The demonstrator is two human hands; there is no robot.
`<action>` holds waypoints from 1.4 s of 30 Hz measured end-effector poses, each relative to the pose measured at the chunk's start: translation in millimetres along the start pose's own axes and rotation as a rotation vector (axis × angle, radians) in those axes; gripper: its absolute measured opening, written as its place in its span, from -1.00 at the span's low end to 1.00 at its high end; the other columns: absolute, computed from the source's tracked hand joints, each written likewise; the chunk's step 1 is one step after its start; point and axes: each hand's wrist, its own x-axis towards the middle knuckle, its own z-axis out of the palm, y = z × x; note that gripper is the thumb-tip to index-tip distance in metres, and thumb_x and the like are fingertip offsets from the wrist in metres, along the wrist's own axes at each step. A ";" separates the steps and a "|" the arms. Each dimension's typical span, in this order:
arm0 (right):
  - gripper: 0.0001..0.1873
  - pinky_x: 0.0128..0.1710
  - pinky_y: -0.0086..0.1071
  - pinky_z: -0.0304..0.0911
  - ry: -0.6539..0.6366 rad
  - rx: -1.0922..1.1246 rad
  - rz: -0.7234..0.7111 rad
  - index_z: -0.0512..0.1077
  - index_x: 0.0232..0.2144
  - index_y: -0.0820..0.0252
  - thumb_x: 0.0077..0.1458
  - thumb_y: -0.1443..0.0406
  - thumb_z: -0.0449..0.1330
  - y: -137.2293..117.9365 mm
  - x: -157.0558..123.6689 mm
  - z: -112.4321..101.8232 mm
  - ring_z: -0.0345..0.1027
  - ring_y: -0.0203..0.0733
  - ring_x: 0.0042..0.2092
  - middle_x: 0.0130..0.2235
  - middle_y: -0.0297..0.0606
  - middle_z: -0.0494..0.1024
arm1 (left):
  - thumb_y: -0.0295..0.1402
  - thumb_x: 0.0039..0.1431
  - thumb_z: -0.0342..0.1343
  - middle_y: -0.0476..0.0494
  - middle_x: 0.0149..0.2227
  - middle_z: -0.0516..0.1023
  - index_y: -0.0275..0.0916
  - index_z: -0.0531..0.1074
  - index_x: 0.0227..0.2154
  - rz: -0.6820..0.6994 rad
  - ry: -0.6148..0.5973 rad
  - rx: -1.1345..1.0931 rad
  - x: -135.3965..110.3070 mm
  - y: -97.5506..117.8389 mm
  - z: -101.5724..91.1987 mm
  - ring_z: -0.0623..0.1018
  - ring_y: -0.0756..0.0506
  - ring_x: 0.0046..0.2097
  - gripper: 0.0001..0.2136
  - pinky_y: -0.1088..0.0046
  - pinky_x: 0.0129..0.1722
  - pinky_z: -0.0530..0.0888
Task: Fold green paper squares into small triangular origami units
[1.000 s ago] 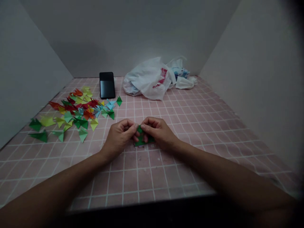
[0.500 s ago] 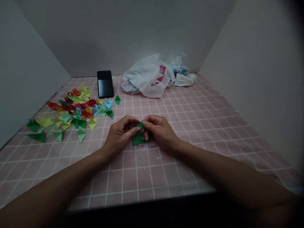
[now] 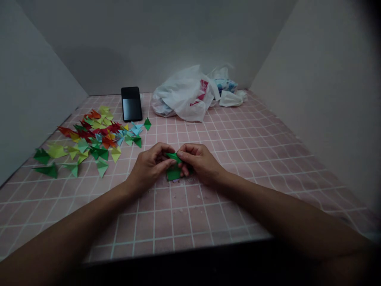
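Green paper [image 3: 174, 157] is located, in the head view, between the fingertips of the two hands. The left hand [image 3: 152, 163] pinches its left portion between thumb and fingers; the right hand [image 3: 200, 162] pinches its right end. Both hands are close together, fingertips nearly meeting. A green panel [image 3: 173, 174] is visible directly below the fingertips; whether it is part of the same sheet cannot be determined. The pink checked tablecloth [image 3: 184, 224] extends under both hands. Folded paper shapes [image 3: 99, 152] in green, yellow, red, orange and blue are grouped to the left of the left hand. A black phone [image 3: 131, 105] is positioned beyond the left hand. A white plastic bag [image 3: 181, 95] is positioned beyond both hands, with a blue-and-white packet [image 3: 226, 85] to its right.
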 end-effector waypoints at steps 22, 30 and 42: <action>-0.81 -0.58 -0.51 0.21 -0.057 -0.111 -0.019 0.40 -0.42 0.20 0.15 0.22 0.28 -0.4 -1.2 -0.4 0.32 -0.43 -0.58 -0.51 -0.42 0.49 | -0.43 -0.02 0.33 0.06 -0.39 0.55 -0.21 0.38 -0.25 -0.225 -0.001 -0.421 -1.1 -1.0 4.4 0.58 0.02 -0.38 -0.71 0.53 -0.34 0.50; -0.72 -0.61 -0.50 0.19 0.014 -0.061 -0.058 0.37 -0.49 0.19 0.08 0.17 0.34 -2.2 -1.9 2.4 0.28 -0.43 -0.62 -0.55 -0.44 0.47 | -0.33 0.03 0.35 0.04 -0.44 0.54 -0.24 0.41 -0.26 -0.223 0.037 -0.376 -1.2 -3.3 5.1 0.53 0.03 -0.44 -0.74 0.53 -0.40 0.47; -0.71 -0.66 -0.51 0.17 -0.028 0.045 0.009 0.35 -0.50 0.19 0.06 0.18 0.35 -1.6 -6.1 8.3 0.28 -0.41 -0.65 -0.58 -0.44 0.48 | -0.22 0.17 0.23 -0.04 -0.53 0.55 -0.28 0.46 -0.51 -0.207 0.029 -0.284 -4.7 3.6 2.4 0.51 0.01 -0.53 -0.75 0.51 -0.50 0.48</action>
